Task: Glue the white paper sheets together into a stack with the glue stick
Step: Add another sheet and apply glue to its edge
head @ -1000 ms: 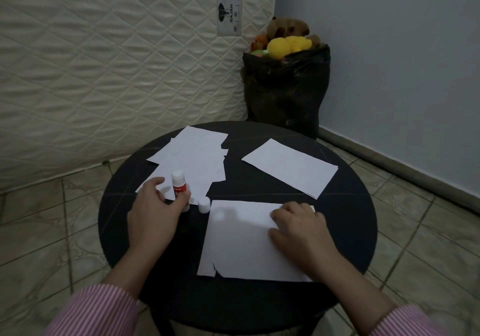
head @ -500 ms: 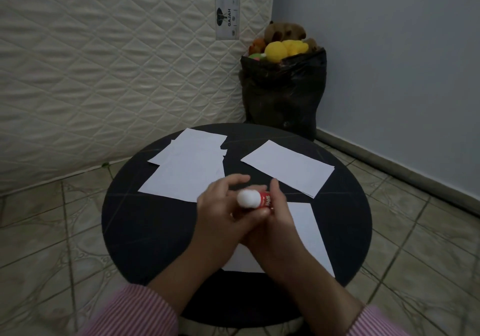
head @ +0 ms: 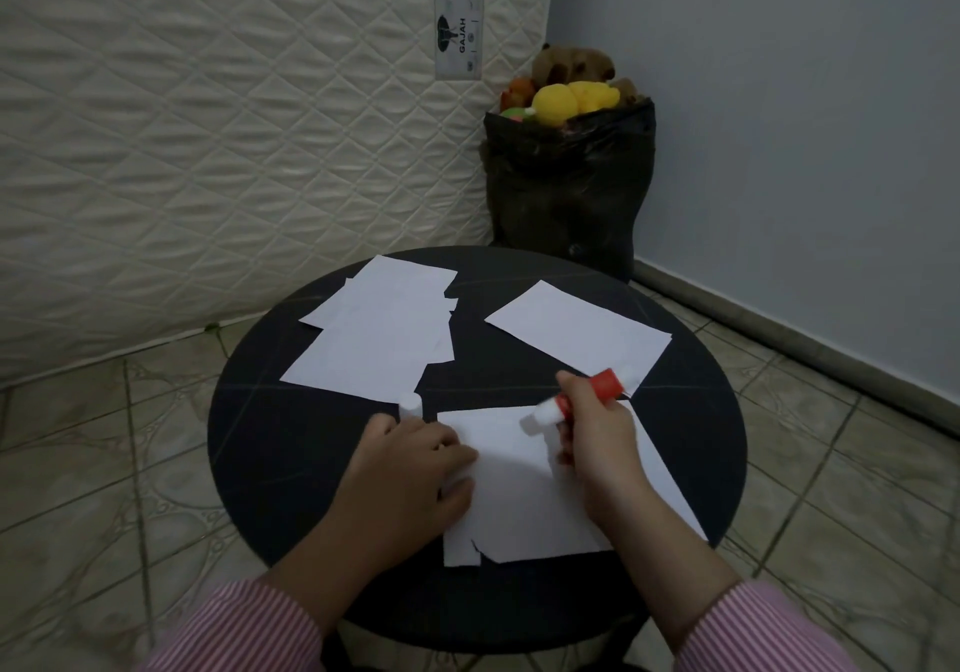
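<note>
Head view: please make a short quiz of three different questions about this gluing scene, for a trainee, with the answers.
1. True or false: the right hand holds the glue stick.
2. Where does the cap stand?
A. On the floor
B. On the table, just beyond the left hand
C. In the black bag
3. Fill in: the left hand presses on the near ____.

Key: 1 true. 2 B. 3 sheet.
</note>
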